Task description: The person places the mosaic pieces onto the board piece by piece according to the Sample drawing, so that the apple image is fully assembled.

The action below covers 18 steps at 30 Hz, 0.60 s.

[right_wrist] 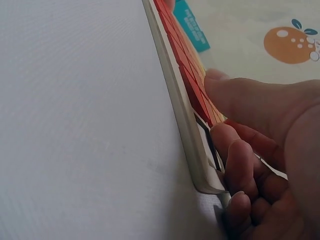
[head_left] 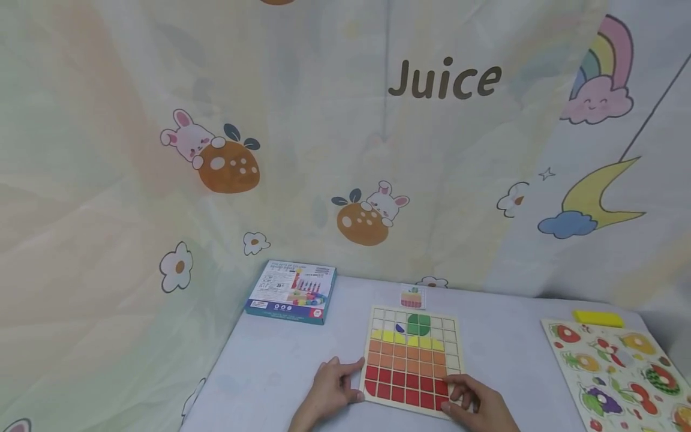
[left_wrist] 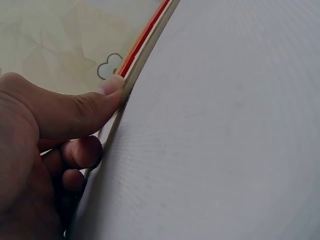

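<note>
A square grid board [head_left: 455,355] lies on the table, covered with red, orange, yellow and green tiles and one small blue piece. At its left edge my left hand [head_left: 330,387] touches the side with index finger and thumb spread apart; the thumb [left_wrist: 82,112] lies against the rim in the left wrist view. My right hand [head_left: 477,402] is at the lower right corner. Its index finger and thumb touch the end of the red tile [head_left: 427,400] rows. In the right wrist view, the thumb [right_wrist: 240,97] rests by the red tiles and the other fingers curl beside the board.
A small picture card [head_left: 412,297] lies behind the board. At the back left is a flat toy box [head_left: 291,291]. To the right lie a fruit puzzle board [head_left: 621,375] and a yellow block [head_left: 598,318]. A printed curtain [head_left: 302,150] hangs behind the table [head_left: 264,372].
</note>
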Motion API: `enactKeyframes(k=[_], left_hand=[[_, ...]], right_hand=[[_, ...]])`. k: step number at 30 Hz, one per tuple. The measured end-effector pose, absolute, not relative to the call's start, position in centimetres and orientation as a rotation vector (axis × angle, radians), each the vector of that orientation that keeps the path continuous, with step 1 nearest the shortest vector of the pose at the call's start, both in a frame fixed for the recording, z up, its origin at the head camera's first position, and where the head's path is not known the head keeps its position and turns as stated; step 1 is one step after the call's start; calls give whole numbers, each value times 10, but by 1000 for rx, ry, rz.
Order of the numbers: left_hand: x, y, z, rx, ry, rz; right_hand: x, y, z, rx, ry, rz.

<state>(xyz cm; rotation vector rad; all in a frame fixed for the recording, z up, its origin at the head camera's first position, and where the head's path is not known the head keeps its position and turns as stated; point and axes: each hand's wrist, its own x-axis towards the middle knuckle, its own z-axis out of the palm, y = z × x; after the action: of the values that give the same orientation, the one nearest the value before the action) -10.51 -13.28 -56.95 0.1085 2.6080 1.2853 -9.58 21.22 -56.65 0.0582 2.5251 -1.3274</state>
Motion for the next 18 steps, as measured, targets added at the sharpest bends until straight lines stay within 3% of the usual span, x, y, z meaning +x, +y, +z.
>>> enactKeyframes(k=[18], left_hand=[[-102, -133, -569, 122, 2583, 1303]], right_hand=[[-101, 225, -555, 169, 2523, -1326]])
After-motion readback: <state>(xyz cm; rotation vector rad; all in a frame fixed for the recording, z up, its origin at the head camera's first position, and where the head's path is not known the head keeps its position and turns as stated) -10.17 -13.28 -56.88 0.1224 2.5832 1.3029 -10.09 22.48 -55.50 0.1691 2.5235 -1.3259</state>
